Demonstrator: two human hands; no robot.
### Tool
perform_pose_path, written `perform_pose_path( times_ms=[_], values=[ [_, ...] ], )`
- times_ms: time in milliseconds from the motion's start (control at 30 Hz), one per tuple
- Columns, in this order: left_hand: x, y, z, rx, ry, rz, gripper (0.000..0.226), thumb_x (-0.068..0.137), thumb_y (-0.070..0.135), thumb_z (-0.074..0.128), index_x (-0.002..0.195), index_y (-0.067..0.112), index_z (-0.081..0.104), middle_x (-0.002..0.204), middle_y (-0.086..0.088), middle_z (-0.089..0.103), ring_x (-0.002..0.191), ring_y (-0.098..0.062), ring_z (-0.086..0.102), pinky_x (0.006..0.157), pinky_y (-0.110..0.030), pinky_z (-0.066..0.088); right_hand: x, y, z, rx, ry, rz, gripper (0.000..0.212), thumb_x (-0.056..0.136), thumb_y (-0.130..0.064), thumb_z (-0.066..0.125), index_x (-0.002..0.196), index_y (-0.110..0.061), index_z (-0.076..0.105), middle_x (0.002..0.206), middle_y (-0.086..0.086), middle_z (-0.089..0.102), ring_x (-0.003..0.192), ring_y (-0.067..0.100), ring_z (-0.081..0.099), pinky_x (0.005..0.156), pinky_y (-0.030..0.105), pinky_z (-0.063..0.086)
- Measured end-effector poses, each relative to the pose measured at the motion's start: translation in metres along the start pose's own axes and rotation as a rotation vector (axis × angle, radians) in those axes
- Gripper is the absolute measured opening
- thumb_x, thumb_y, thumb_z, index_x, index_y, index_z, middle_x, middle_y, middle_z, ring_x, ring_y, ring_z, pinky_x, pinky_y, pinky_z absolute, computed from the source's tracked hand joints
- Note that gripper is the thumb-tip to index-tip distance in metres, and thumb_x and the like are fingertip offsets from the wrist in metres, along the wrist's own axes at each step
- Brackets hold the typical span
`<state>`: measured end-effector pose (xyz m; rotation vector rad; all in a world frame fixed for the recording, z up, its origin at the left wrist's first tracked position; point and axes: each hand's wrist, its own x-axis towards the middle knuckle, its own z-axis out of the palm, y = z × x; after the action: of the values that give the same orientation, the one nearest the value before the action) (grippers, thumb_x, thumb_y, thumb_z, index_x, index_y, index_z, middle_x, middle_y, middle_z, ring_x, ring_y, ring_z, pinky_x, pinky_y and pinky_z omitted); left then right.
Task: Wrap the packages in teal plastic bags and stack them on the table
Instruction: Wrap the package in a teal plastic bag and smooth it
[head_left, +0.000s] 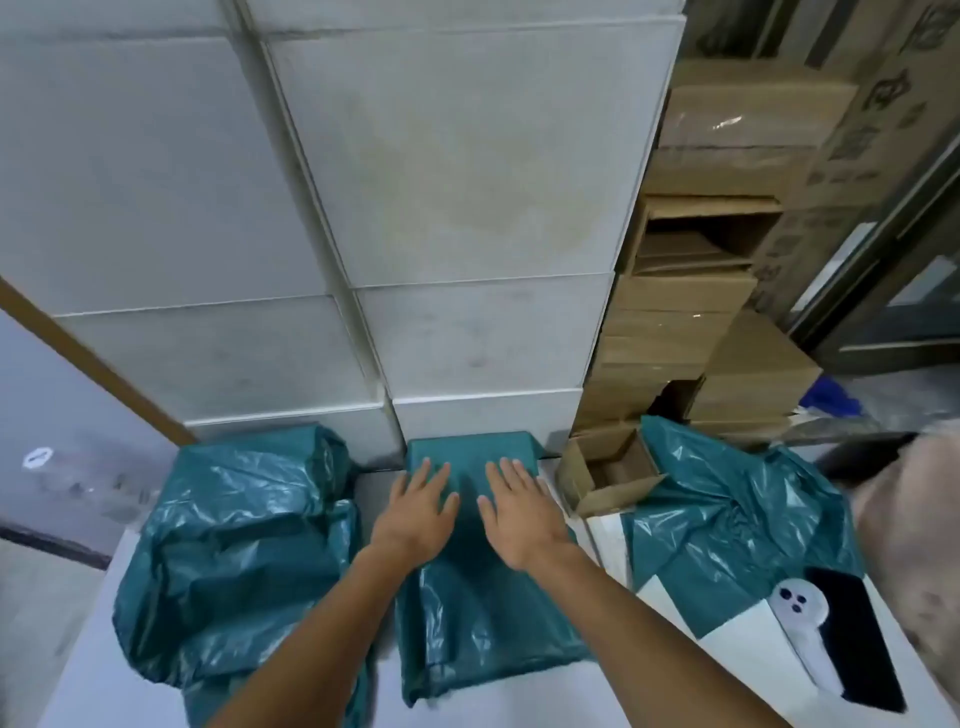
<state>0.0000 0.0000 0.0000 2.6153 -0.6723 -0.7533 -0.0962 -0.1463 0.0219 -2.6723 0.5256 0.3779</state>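
Observation:
A package in a teal plastic bag (483, 613) lies flat on the white table (519, 696) straight ahead of me. My left hand (418, 512) and my right hand (519, 514) rest palm down on its far half, side by side, fingers spread, holding nothing. To the left sits a bulky heap of teal-bagged packages (234, 561). At the right, loose teal bags (727, 514) lie crumpled over a white box (748, 644).
White foam boxes (467, 208) are stacked like a wall behind the table. Brown cartons (691, 332) pile up at the right, with a small carton lying open (608, 473) at the table's back. Two phones, one white (802, 634) and one black (857, 639), lie at the right.

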Motion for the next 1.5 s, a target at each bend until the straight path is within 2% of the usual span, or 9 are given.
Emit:
perform_pose_path(
  times_ms=[167,267,367,533,867,1100,1267,1400,1500],
  values=[
    [0.008,-0.021,0.036,-0.108,0.132,0.043,0.063,0.108,0.048,0.039,0.166,0.032,0.02,0.172,0.013,-0.005,0.161,-0.029,0.0,0.128,-0.044,0.01,0.021,0.028,0.046,-0.12,0.092,-0.054,0.067,0.104,-0.049,0.01,0.167,-0.026,0.017,0.176,0.005,0.011,0.161,0.036,0.0,0.128,0.054,0.014],
    [0.012,-0.038,0.057,-0.191,0.237,0.128,0.061,0.107,0.049,0.043,0.164,0.036,0.025,0.174,0.016,0.0,0.16,-0.021,0.013,0.127,-0.04,0.018,0.03,0.04,0.072,-0.154,0.233,-0.135,0.064,0.106,-0.049,0.023,0.161,-0.022,0.039,0.168,0.012,0.035,0.157,0.043,0.018,0.123,0.056,0.029],
    [0.014,-0.046,0.065,-0.177,0.327,0.189,0.062,0.105,0.053,0.041,0.163,0.037,0.029,0.173,0.016,0.003,0.159,-0.021,0.017,0.127,-0.042,0.021,0.036,0.051,0.085,-0.18,0.418,-0.193,0.058,0.106,-0.047,0.034,0.155,-0.021,0.05,0.161,0.012,0.047,0.151,0.043,0.032,0.122,0.052,0.033],
    [0.011,-0.049,0.075,-0.144,0.411,0.212,0.059,0.106,0.05,0.045,0.162,0.037,0.032,0.174,0.012,0.01,0.158,-0.021,0.022,0.127,-0.038,0.019,0.035,0.059,0.101,-0.152,0.512,-0.212,0.06,0.106,-0.051,0.029,0.158,-0.026,0.045,0.165,0.005,0.042,0.153,0.038,0.028,0.117,0.049,0.04],
    [-0.036,-0.068,0.116,-0.081,0.56,0.278,0.068,0.096,0.07,0.034,0.159,0.044,0.035,0.173,0.016,0.017,0.153,-0.022,0.033,0.124,-0.046,0.028,-0.018,0.066,0.139,-0.136,0.655,-0.246,0.058,0.106,-0.056,0.024,0.158,-0.037,0.04,0.167,-0.007,0.037,0.156,0.027,0.022,0.116,0.046,0.04],
    [-0.093,-0.073,0.137,-0.001,0.518,0.331,0.09,0.081,0.084,0.043,0.16,0.044,0.03,0.174,0.015,0.012,0.153,-0.02,0.034,0.121,-0.043,0.034,-0.081,0.072,0.147,-0.118,0.5,-0.286,0.083,0.091,-0.081,0.027,0.164,-0.043,0.016,0.175,-0.013,0.01,0.161,0.019,-0.003,0.121,0.044,0.033],
    [-0.116,-0.087,0.157,0.035,0.572,0.43,0.089,0.081,0.056,0.077,0.157,0.039,0.035,0.174,0.014,0.011,0.151,-0.016,0.039,0.114,-0.038,0.043,-0.102,0.079,0.155,-0.24,0.488,-0.316,0.101,0.084,-0.08,0.048,0.166,-0.039,0.006,0.176,-0.006,0.002,0.161,0.026,-0.006,0.114,0.045,0.043],
    [-0.117,-0.103,0.165,0.032,0.548,0.444,0.098,0.077,0.038,0.085,0.156,0.044,0.028,0.172,0.027,-0.002,0.146,-0.016,0.045,0.107,-0.04,0.05,-0.101,0.093,0.161,-0.309,0.513,-0.396,0.1,0.085,-0.063,0.062,0.166,-0.038,0.009,0.175,-0.007,0.009,0.161,0.028,0.0,0.095,0.043,0.059],
    [-0.116,-0.112,0.164,0.045,0.542,0.463,0.101,0.078,0.029,0.087,0.156,0.047,0.026,0.169,0.034,-0.005,0.147,-0.014,0.044,0.107,-0.039,0.05,-0.095,0.117,0.162,-0.305,0.529,-0.491,0.098,0.088,-0.051,0.068,0.164,-0.04,0.008,0.174,-0.009,0.01,0.161,0.02,-0.001,0.089,0.038,0.061]
  ],
)
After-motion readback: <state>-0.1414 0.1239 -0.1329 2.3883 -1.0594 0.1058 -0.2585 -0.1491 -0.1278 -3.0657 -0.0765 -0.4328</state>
